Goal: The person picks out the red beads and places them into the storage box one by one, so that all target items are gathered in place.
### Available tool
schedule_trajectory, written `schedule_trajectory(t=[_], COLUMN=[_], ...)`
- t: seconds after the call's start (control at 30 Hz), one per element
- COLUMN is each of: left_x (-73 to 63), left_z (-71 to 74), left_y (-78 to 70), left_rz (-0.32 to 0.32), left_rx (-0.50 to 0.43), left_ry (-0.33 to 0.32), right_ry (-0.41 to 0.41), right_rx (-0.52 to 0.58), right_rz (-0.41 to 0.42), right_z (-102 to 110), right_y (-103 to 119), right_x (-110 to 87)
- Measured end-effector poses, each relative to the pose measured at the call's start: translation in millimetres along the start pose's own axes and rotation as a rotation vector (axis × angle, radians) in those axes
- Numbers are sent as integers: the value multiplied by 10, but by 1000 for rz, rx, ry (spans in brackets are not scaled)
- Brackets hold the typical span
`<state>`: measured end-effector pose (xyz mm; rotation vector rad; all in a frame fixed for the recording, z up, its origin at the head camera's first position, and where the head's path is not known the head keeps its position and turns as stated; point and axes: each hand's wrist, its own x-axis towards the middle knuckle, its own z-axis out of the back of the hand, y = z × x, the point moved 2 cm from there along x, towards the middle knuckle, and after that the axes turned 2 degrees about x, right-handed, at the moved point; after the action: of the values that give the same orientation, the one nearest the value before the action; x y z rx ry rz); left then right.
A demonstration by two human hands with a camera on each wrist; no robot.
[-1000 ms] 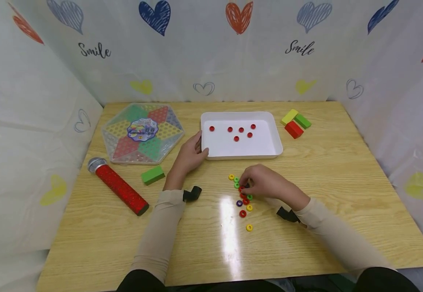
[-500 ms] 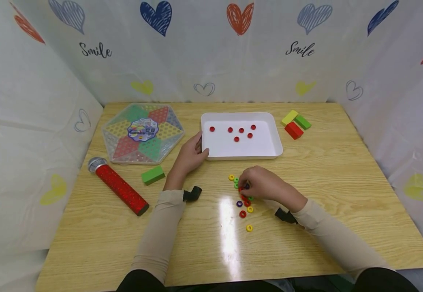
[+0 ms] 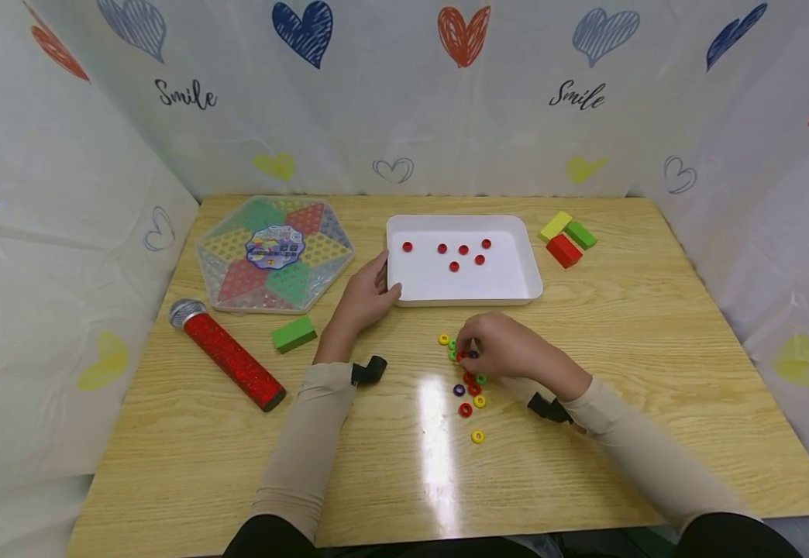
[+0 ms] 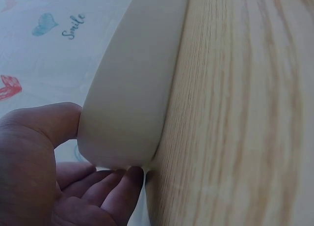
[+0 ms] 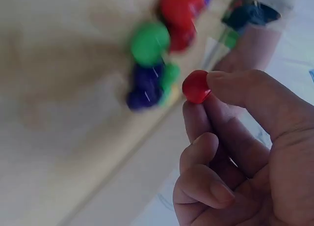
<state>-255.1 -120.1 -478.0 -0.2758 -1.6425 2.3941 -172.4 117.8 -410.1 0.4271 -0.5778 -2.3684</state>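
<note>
My left hand [image 3: 364, 296] holds the left front corner of a white tray [image 3: 516, 291], thumb at its rim and fingers against its left end. The tray's pale wall [image 4: 130, 83] fills much of the left wrist view. Several red beads [image 3: 454, 266] lie spread inside the tray. In front of it, my right hand [image 3: 505, 345] pinches a red bead [image 5: 196, 87] between thumb and fingers, just over a loose row of beads. That row has yellow beads [image 3: 477, 437], a dark purple bead [image 3: 459, 390], green beads [image 5: 150, 43] and more red ones, some hidden by my hand.
A clear hexagonal game box [image 3: 275, 256] lies at the back left. Nearer are a red glittery microphone [image 3: 233, 360] and a green block [image 3: 294, 335]. Yellow, green and red blocks [image 3: 563, 251] sit right of the tray. Printed sheeting [image 3: 418, 116] walls the table's back and sides.
My right hand has risen slightly from the bead row with a red bead in its fingertips. A few beads below it shifted a little. The left hand stays at the tray.
</note>
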Motion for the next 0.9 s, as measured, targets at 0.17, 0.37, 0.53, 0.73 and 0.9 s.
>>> schedule_trajectory(t=[0.17,0.37,0.53,0.73,0.9], left_x=[-10,-24,-10,1,18], left_z=[15,19,5,11,9], left_y=[5,11,12,-3,-11], left_rz=[2,9,10,8,8], left_rx=[-2,-11,4,12,29], left_ry=[-3,-2,-2,-4,-3], right_ry=[-50,-76,-77,-56,-29], right_rx=[11,-35,-54,-50,-32], right_rz=[-5,12,-18,-62,-148], right_z=[278,557,683,781,800], right_y=[-18,-88,-135,-215,-301], right_x=[175,521,806,1117,1312])
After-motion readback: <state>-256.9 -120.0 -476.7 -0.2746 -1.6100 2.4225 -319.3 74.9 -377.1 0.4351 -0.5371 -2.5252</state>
